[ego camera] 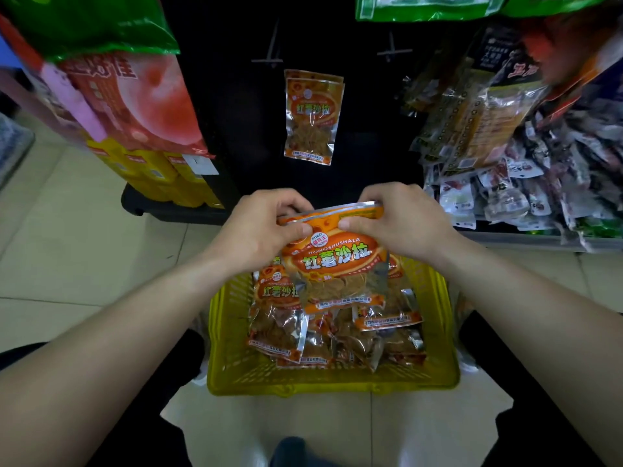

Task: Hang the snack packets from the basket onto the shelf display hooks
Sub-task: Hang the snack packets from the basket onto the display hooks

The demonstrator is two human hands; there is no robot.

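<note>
Snack packets (279, 325) lie heaped in the yellow basket (330, 387) on the floor, nearest the person. One held packet (333, 264) hangs just above the heap, upright, print facing the camera.

Risk: grip is only on the top seal, so the foil could slip and fall back into the basket. Fingers may also cover the hang hole, which is not visible here.

Left hand (259, 230): fingers curled, thumb pinching the packet's top left corner. Right hand (401, 224): same pinch on the top right edge. Neither hand is spread wide.

Farther, hung packets (312, 119) sit on the dark shelf back. Beyond, two bare hooks (269, 52) are dim; likely risk is missing the hook tip.
</note>
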